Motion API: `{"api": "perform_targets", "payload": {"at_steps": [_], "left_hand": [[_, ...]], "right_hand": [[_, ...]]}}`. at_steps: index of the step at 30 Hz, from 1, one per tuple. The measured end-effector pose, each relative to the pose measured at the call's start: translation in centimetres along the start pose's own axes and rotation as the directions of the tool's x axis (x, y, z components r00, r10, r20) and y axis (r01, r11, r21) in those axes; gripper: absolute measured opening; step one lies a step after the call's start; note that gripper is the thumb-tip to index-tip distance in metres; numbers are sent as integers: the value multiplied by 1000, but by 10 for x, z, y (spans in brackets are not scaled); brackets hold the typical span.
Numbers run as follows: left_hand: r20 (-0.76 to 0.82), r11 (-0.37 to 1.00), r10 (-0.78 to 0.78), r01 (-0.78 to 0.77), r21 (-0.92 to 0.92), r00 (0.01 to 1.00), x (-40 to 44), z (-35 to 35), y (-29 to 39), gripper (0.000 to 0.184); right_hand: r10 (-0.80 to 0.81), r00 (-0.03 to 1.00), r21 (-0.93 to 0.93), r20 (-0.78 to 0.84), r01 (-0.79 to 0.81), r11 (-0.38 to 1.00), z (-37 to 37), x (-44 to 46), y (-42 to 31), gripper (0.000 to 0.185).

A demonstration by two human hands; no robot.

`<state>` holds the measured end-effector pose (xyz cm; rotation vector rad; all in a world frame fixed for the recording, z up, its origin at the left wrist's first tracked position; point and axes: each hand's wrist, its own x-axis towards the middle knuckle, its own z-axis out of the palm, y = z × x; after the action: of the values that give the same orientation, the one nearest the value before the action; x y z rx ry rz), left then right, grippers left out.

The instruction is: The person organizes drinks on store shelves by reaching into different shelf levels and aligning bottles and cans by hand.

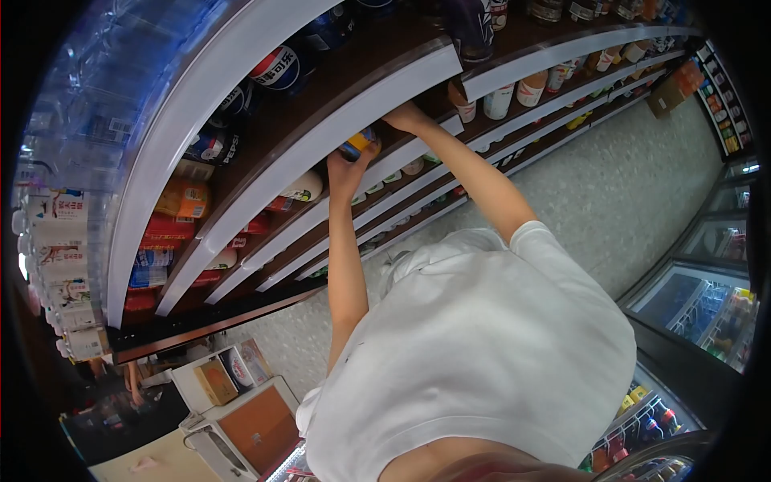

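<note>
My left hand (347,170) is closed around a drink bottle (356,146) with a blue and yellow label, at the front of a shelf beneath a white shelf edge (321,134). Part of the bottle is hidden by my fingers and the shelf above. Farther right, my right hand (406,117) reaches in under the same shelf edge. Its fingers are out of sight, so whether it holds anything does not show. A round white-and-green pack (305,186) sits left of my left hand, and pale bottles with orange caps (463,104) stand right of my right hand.
Pepsi bottles (277,68) fill the upper shelf, with stacked water bottles (68,249) at far left. Lit glass coolers (695,297) stand behind on the right. A cardboard box (676,87) rests on the grey floor (594,177). Another person's arm (134,381) shows at lower left.
</note>
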<state>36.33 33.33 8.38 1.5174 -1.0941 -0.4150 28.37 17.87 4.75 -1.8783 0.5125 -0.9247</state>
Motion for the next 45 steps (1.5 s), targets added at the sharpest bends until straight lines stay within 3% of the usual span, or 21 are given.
{"api": "perform_targets", "payload": {"at_steps": [1,3,6,9,12,16,21,24,31,36,39,41,45], "left_hand": [[29,1000,-7,8,-14,1000,1,-1,-1,40],[51,1000,-14,16,-27,999,1,-2,-4,41],[-19,999,26,-25,26,999,-1,1,-7,42],[-31,1000,29,-28,12,999,-3,3,-11,43],[-51,999,7,-10,-44,999,-2,6,-10,43],[-39,999,34,-34,0,999,-2,2,-13,45],[-82,997,73,-70,33,994,-3,4,-14,47],[-113,992,77,-65,109,991,-4,4,-5,46],[-113,992,64,-51,113,992,-3,4,-9,48],[-149,987,88,-65,149,985,-2,4,-9,45],[-206,966,148,-96,241,967,-1,6,-11,45],[-213,937,233,-161,310,949,2,6,-16,58],[-242,937,238,-157,313,941,-2,10,-9,60]], "right_hand": [[-2,1000,1,3,2,1000,2,-2,-1,47],[-52,971,-72,-234,36,997,8,-8,-1,45],[45,969,-165,-243,-87,982,-10,-11,0,44],[-17,990,-66,-140,8,998,-18,-13,0,45],[-97,985,-110,-139,82,991,-8,-14,5,47],[-70,992,-130,-106,56,990,2,-9,6,48],[10,995,-29,94,-8,1000,4,-2,8,50],[52,991,-106,122,-39,994,2,0,2,50],[-6,999,-103,50,11,995,3,-4,-3,50],[-37,999,-285,4,36,958,-9,-11,-11,50],[-68,998,-275,-7,64,959,-20,-16,-1,50],[-95,995,-334,-41,76,939,-23,-21,2,50],[-97,985,-436,-140,26,899,-21,-28,-4,52]]}}
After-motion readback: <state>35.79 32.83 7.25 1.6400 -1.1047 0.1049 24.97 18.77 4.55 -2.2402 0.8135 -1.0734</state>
